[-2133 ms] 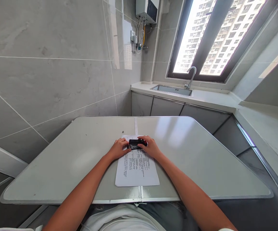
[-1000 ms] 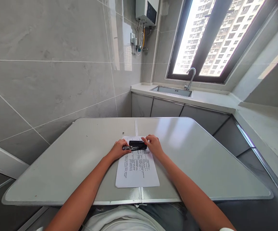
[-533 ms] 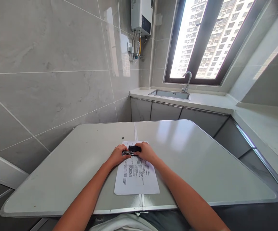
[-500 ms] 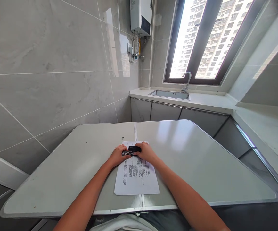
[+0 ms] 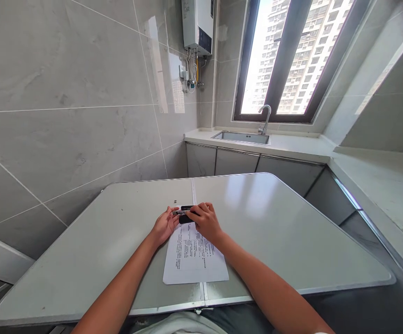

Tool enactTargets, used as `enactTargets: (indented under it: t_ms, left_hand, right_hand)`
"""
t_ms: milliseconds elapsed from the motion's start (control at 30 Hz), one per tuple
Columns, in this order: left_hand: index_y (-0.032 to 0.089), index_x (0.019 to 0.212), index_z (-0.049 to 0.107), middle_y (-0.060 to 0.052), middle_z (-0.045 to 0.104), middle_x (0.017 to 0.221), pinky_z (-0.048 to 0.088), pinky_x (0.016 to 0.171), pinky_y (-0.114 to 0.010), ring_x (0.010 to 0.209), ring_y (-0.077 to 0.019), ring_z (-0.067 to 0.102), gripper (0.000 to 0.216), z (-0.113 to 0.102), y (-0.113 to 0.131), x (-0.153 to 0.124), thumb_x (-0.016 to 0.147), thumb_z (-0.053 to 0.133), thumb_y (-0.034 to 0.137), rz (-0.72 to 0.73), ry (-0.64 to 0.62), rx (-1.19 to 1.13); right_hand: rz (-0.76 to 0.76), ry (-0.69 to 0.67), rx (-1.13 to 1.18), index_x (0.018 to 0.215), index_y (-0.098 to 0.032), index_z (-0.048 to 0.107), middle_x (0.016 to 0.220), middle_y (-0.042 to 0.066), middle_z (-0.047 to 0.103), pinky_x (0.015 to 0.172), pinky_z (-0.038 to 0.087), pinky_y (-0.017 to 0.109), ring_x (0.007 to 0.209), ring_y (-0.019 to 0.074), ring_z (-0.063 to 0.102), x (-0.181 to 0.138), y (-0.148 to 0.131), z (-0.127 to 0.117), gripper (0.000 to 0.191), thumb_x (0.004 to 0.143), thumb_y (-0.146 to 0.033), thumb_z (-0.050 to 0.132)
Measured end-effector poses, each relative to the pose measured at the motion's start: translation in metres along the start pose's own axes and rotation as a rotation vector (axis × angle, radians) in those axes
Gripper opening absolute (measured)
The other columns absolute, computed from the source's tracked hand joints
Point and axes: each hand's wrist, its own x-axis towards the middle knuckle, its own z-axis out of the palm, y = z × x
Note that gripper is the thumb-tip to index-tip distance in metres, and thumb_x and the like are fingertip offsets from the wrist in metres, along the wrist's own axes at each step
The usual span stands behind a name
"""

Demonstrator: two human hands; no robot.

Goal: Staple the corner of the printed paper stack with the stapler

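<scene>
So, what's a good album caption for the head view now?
Stapler in the right grip, left grip at its end, near the far end of a printed page.

A kitchen: a sink (image 5: 234, 137) and tap (image 5: 266, 121) sit below the window (image 5: 283, 58) at upper right, cabinet doors (image 5: 237, 162) beneath, a piped water heater (image 5: 196, 28) at top centre.

A pale, softly creased top (image 5: 181, 324) shows with dark lower clothing (image 5: 238, 319), and the left hand (image 5: 165, 226), right hand (image 5: 206, 223) and both forearms (image 5: 128, 276) are bare.
</scene>
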Motion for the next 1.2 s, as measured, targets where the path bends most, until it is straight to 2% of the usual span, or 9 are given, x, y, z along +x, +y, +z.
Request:
enactTargets:
  t_ms: [167,367,533,733,833,967,1067,1200]
  left_hand:
    - [0.011,0.109,0.070,-0.012,0.074,0.102,0.054,0.102,-0.036,0.100,-0.0202,0.071,0.027,-0.003,-0.001,0.000,0.104,0.050,0.028,-0.032,-0.086,-0.046]
    - [0.007,0.112,0.071,-0.016,0.073,0.114,0.050,0.109,-0.035,0.113,-0.0214,0.068,0.024,-0.007,-0.002,0.002,0.099,0.056,0.021,-0.028,-0.160,-0.019]
    - [0.007,0.112,0.072,-0.015,0.073,0.110,0.052,0.107,-0.031,0.108,-0.0190,0.070,0.022,-0.011,0.001,0.002,0.099,0.058,0.018,-0.066,-0.138,-0.001]
    - [0.006,0.109,0.072,-0.017,0.073,0.111,0.058,0.094,-0.024,0.096,-0.0156,0.072,0.019,-0.012,0.001,0.003,0.099,0.057,0.010,-0.136,-0.061,-0.007]
    - [0.005,0.105,0.070,-0.017,0.073,0.107,0.060,0.089,-0.025,0.092,-0.0162,0.073,0.018,-0.010,0.001,0.003,0.098,0.054,0.005,-0.148,0.045,0.008]
    - [0.008,0.107,0.069,-0.012,0.071,0.096,0.062,0.072,-0.024,0.075,-0.0121,0.070,0.017,-0.009,0.005,0.003,0.099,0.055,0.010,-0.008,0.169,0.048]
    - [0.010,0.110,0.069,-0.009,0.068,0.096,0.058,0.060,-0.021,0.068,-0.0092,0.064,0.019,-0.007,0.009,0.001,0.098,0.063,0.023,0.112,0.111,0.044]
    - [0.013,0.105,0.068,-0.005,0.064,0.089,0.049,0.051,-0.019,0.061,-0.0071,0.056,0.037,-0.002,0.011,-0.004,0.091,0.072,0.047,0.137,-0.004,0.107]
  right_hand:
    - [-0.117,-0.046,-0.082,0.116,-0.031,0.068,0.105,0.004,0.070,0.095,0.032,0.040,0.098,0.0224,0.053,0.002,-0.007,0.003,0.036,0.099,-0.005,0.048]
    - [-0.159,-0.073,-0.167,0.115,-0.029,0.067,0.103,0.004,0.070,0.094,0.033,0.039,0.097,0.0211,0.054,0.004,-0.009,-0.001,0.033,0.104,-0.009,0.042]
    - [-0.184,-0.066,-0.191,0.111,-0.028,0.068,0.103,0.004,0.071,0.093,0.034,0.039,0.097,0.0214,0.054,0.004,-0.011,-0.002,0.032,0.103,-0.008,0.044]
    - [-0.137,-0.038,-0.209,0.110,-0.027,0.069,0.104,0.004,0.071,0.095,0.032,0.041,0.097,0.0225,0.053,0.005,-0.006,-0.001,0.032,0.098,-0.004,0.050]
    - [-0.047,0.016,-0.156,0.110,-0.027,0.071,0.103,0.005,0.073,0.095,0.033,0.042,0.099,0.0240,0.054,0.005,0.004,-0.001,0.038,0.088,0.001,0.058]
    - [0.242,0.108,0.044,0.105,-0.027,0.076,0.098,0.005,0.074,0.087,0.038,0.040,0.095,0.0247,0.056,0.002,0.021,0.000,0.045,0.074,0.003,0.061]
    - [0.403,0.065,0.293,0.099,-0.027,0.079,0.090,0.002,0.075,0.080,0.043,0.035,0.086,0.0221,0.059,-0.001,0.030,0.004,0.046,0.066,0.000,0.061]
    - [0.510,-0.006,0.531,0.096,-0.025,0.080,0.087,0.000,0.075,0.077,0.048,0.031,0.082,0.0207,0.064,-0.003,0.032,0.011,0.041,0.062,-0.008,0.064]
